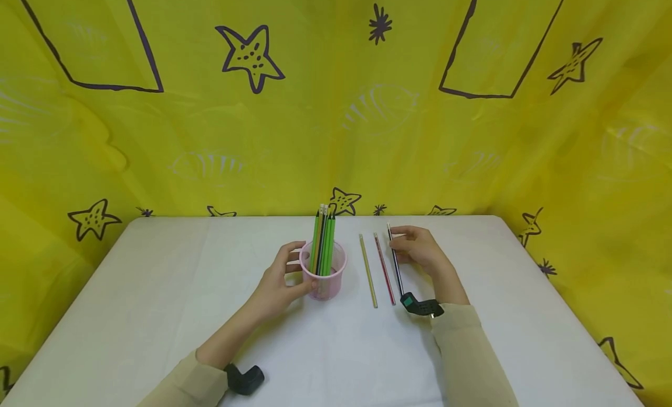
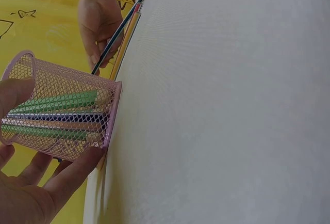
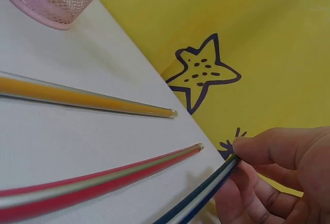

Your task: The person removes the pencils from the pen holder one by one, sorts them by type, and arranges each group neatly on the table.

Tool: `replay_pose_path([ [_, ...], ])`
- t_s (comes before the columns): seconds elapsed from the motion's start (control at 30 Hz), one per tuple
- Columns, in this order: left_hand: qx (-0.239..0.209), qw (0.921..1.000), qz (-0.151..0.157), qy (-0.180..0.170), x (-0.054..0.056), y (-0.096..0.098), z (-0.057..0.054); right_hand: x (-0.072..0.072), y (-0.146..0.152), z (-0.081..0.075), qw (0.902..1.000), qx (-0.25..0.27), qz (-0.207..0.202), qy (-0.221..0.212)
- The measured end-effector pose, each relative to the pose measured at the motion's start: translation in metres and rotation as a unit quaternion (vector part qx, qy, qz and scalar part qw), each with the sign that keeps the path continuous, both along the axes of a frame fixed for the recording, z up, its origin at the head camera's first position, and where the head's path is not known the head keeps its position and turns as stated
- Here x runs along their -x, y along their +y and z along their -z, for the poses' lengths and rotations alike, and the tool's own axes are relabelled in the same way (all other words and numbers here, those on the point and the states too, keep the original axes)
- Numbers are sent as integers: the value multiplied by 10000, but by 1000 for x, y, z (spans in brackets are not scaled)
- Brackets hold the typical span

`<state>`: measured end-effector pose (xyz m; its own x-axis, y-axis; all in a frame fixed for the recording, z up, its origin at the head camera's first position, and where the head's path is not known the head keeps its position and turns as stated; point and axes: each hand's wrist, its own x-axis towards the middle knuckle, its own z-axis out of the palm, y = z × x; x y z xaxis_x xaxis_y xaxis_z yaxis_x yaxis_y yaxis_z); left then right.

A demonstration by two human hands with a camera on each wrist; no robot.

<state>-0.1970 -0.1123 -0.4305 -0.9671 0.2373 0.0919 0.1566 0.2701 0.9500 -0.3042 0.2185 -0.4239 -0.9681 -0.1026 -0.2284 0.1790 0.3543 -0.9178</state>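
Note:
A pink mesh pencil cup stands on the table, holding several green and darker pencils upright. Around its side my left hand grips it, thumb on the near side and fingers at the far left. To the right, my right hand pinches a dark blue striped pencil near its upper end between thumb and fingers. That pencil's far end is raised toward the fingertips. Left of it lie a red striped pencil and a yellow pencil, side by side on the table, apart from each other.
A white cloth covers the table. Behind and along the sides hangs a yellow curtain with starfish and fish drawings. Black wrist devices sit at both sleeves.

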Motion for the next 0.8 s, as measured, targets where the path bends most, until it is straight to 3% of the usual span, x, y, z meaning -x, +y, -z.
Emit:
replay_pose_path([
  [0.23,5,10000,-1,17,0,-1,1,0,-1,2,9999,-137,24,-78],
  [0.47,40,10000,-16,80,-1,-1,2,-3,-5,-3,10000,55,17,-52],
  [0.8,31,9999,-35,108,-1,-1,2,-9,-29,-17,9980,249,-506,292],
])
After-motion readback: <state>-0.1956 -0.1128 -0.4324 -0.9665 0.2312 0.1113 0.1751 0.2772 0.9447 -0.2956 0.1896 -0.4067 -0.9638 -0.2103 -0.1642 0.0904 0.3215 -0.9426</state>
